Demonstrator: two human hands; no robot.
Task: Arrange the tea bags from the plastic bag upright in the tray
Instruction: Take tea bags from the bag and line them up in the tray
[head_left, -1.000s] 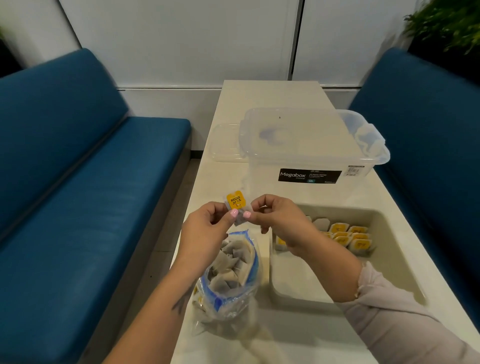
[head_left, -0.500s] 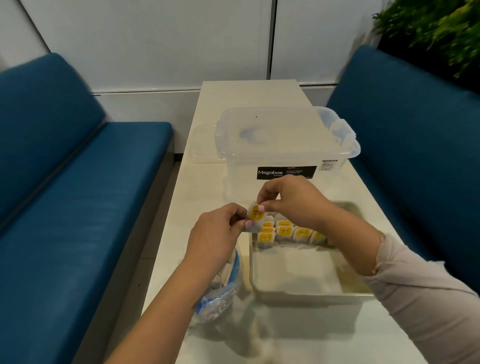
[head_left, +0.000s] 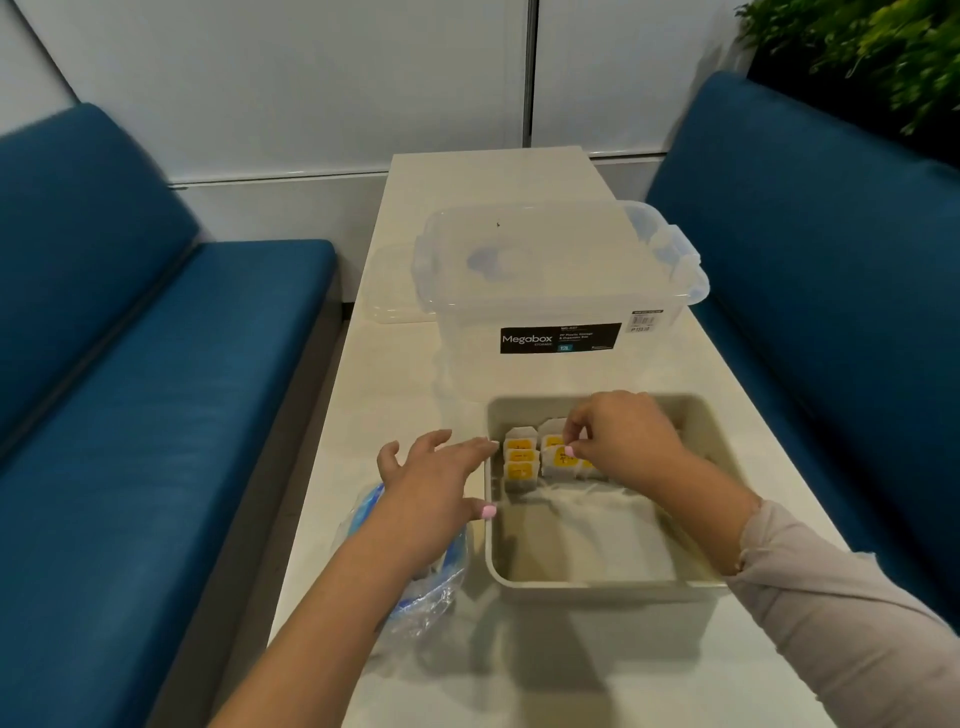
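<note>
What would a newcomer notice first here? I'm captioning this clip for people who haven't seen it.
First, the right hand pinching a yellow-tagged tea bag among the upright rows at the far end of the beige tray. Then the open left hand by the tray's left rim, above the plastic bag. Behind the tray stands a clear Megabox storage box.

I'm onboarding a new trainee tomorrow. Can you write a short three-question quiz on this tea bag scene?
1. True or false: the right hand pinches a tea bag inside the tray.
2. The left hand is: A) gripping the plastic bag, B) open beside the tray, C) on the box.
3. Fill in: the tea bags stand at the tray's ____ end.

Key: 1 true; 2 B; 3 far.
</note>
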